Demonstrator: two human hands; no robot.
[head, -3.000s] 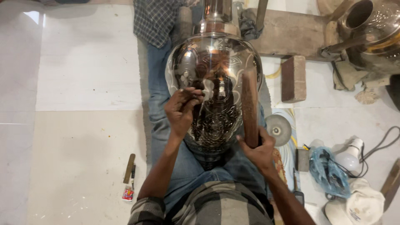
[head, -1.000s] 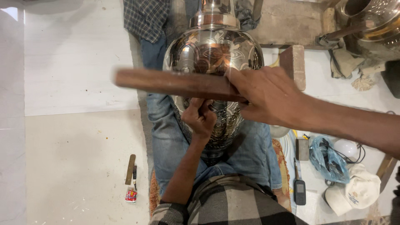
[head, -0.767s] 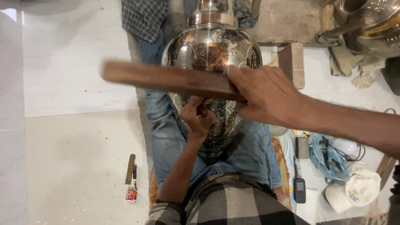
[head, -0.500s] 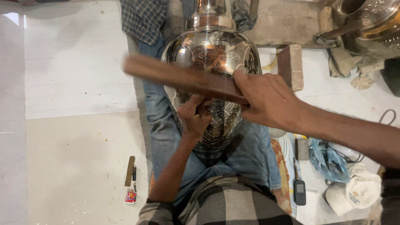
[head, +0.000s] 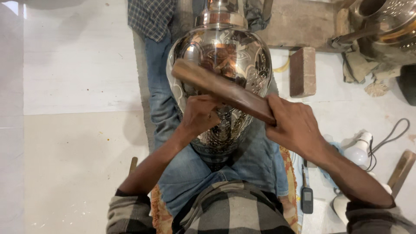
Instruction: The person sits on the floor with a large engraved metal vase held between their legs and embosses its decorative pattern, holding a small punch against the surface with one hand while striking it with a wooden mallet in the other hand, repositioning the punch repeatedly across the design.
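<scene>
A large shiny engraved metal vase [head: 234, 56] lies along my jeans-clad legs, neck pointing away from me. My left hand [head: 200, 113] rests on its belly, fingers pinched around a small tool that I cannot make out clearly. My right hand [head: 295, 126] grips one end of a long brown wooden stick [head: 222, 90], which slants up to the left across the vase, just above my left hand.
A brick [head: 302, 71] lies right of the vase, with a wooden block [head: 299, 21] and another metal vessel [head: 385, 26] at the back right. A light bulb with cable [head: 359, 151], a small phone [head: 307, 200] and a wooden handle [head: 401, 170] lie on the floor at the right.
The wooden stick, held level and high a second ago, has swung down to the right over my left hand. Three seconds ago it stood along the vase's right side.
</scene>
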